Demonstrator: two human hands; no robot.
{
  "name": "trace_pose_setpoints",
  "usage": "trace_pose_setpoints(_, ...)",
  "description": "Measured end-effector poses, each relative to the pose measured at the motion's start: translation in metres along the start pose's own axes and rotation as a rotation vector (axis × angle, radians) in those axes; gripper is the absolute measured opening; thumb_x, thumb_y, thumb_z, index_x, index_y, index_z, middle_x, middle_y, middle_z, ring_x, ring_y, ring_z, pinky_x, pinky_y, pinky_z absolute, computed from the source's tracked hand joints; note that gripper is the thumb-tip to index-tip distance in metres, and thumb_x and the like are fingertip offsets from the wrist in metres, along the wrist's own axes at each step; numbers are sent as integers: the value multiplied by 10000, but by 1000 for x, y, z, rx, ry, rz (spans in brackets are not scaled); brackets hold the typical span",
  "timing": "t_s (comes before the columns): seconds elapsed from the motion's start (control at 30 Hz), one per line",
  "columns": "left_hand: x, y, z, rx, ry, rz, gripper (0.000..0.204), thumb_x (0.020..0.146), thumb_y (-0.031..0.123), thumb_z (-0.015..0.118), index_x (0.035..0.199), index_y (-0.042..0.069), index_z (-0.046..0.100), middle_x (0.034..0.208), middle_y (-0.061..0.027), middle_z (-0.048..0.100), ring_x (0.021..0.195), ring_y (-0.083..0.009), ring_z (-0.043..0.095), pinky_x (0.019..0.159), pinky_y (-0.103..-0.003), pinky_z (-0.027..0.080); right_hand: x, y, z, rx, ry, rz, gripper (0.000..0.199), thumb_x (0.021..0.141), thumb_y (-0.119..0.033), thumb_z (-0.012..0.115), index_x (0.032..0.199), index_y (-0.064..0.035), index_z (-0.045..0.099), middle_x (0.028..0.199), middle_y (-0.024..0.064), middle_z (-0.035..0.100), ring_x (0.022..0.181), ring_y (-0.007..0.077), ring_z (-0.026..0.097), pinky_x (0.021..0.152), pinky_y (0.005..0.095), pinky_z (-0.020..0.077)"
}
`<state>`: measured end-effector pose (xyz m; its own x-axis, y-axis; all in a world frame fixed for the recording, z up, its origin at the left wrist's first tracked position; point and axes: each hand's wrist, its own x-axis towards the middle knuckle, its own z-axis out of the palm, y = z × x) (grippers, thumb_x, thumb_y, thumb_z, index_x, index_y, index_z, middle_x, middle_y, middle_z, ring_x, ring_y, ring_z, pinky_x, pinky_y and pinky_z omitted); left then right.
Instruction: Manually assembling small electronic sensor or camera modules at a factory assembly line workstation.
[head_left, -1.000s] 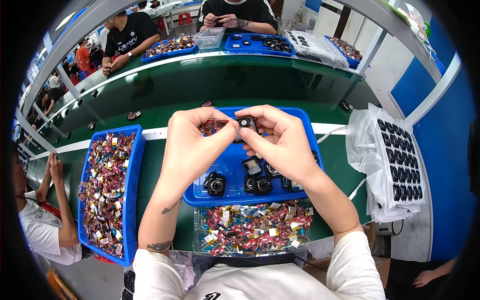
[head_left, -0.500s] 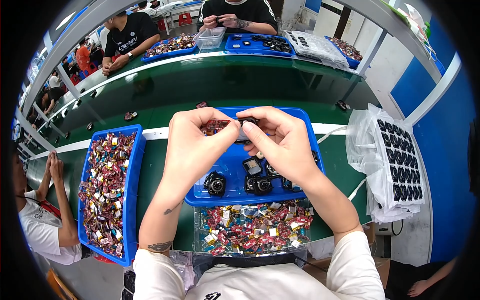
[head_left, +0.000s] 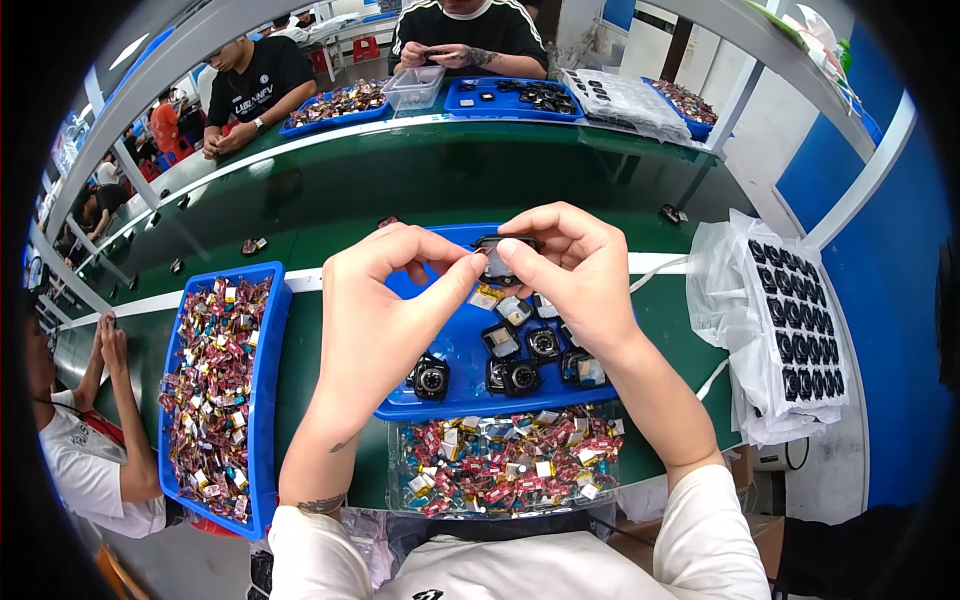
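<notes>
Above the blue tray (head_left: 400, 403), my right hand (head_left: 578, 268) grips a small black plastic housing (head_left: 497, 262) by its right side, thumb on its pale inner face. My left hand (head_left: 385, 290) is pinched closed at the housing's left edge. A speck of red shows at its fingertips; the rest of what it holds is hidden. Below my hands in the tray lie several black camera-like units with round lenses, one unit (head_left: 430, 378) at the left and another unit (head_left: 520, 376) nearer the middle. A loose yellowish piece (head_left: 487, 297) lies under the housing.
Red circuit boards with wires fill a clear tray (head_left: 400, 490) before me and a long blue bin (head_left: 268, 400) at left. At right, black parts stand in rows on a white tray (head_left: 800, 325). Across the green belt (head_left: 400, 170), two people handle parts; another person sits at left.
My left hand has brought its fingertips against the housing, and the red board seen in them is now out of sight. The housing is tilted to show its inner face. Parts on the belt moved slightly left.
</notes>
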<state>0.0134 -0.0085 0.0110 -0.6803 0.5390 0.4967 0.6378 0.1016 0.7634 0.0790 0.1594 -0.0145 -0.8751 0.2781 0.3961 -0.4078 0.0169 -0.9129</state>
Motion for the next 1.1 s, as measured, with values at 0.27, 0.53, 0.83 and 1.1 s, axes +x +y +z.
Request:
trace_pose_setpoints(0.27, 0, -4, 1, -505, -159, -255, 100, 805, 53, 714, 871, -16, 687, 812, -58, 683, 743, -88, 623, 700, -216, 489, -2, 3, 0, -43, 33, -106, 112, 821, -3, 653, 922, 12, 606, 843, 42, 661, 731, 47, 612, 624, 182, 486)
trace_pose_setpoints(0.53, 3, -8, 6, -622, -150, -246, 125, 804, 41, 719, 889, -35, 668, 838, -87, 687, 767, -97, 643, 713, -210, 511, -6, 0, 4, -160, 60, -200, 112, 806, 4, 653, 903, -2, 600, 824, 36, 657, 740, 54, 616, 591, 180, 471)
trace_pose_setpoints(0.83, 7, -9, 11, -406, 11, -191, 207, 783, 53, 737, 918, -16, 596, 665, -26, 635, 627, -40, 583, 568, -170, 442, -5, 2, 7, -85, 54, -234, 158, 849, -14, 641, 989, 18, 574, 910, 73, 654, 796, 92, 637, 669, 211, 516)
trace_pose_setpoints(1.1, 4, -6, -2, -117, -40, -160, 236, 806, 175, 722, 930, -19, 670, 765, -46, 668, 701, -63, 589, 644, -225, 485, 5, 4, -1, -95, -12, -46, 122, 847, -8, 642, 957, 25, 600, 884, 57, 646, 820, 96, 625, 734, 220, 506)
